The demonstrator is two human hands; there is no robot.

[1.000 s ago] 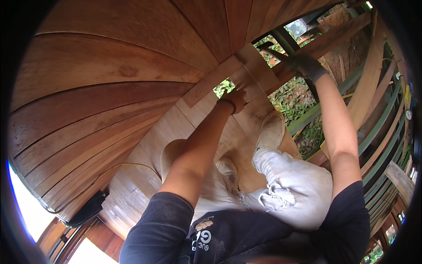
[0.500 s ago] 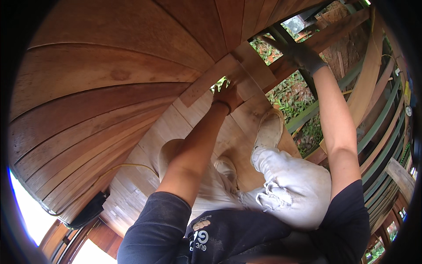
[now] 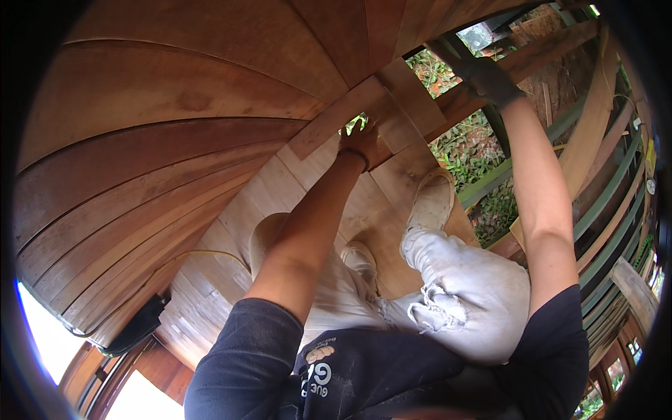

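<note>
My left hand (image 3: 358,138), bare with a dark band at the wrist, reaches down to the wooden floor. Its fingers are spread at a small gap (image 3: 354,124) between boards, where green plants show through. Beside it lies a short brown board (image 3: 393,129), set in among the paler floorboards (image 3: 280,183); the hand's underside is hidden. Farther right, my right hand (image 3: 494,81) wears a dark glove and is closed on a dark beam (image 3: 451,53) at the floor's open edge. Its fingertips blend into the dark beam.
Curved wooden planking (image 3: 168,150) rises on the left. A yellowish cord (image 3: 203,253) runs along it to the floor. On the right, plants and soil (image 3: 469,150) lie below open framing, with green slats (image 3: 603,203) curving beyond. My shoe (image 3: 432,199) stands near the edge.
The view has shifted slightly. My left hand's fingers now lie more across the gap in the boards. The gloved right hand stays at the dark beam.
</note>
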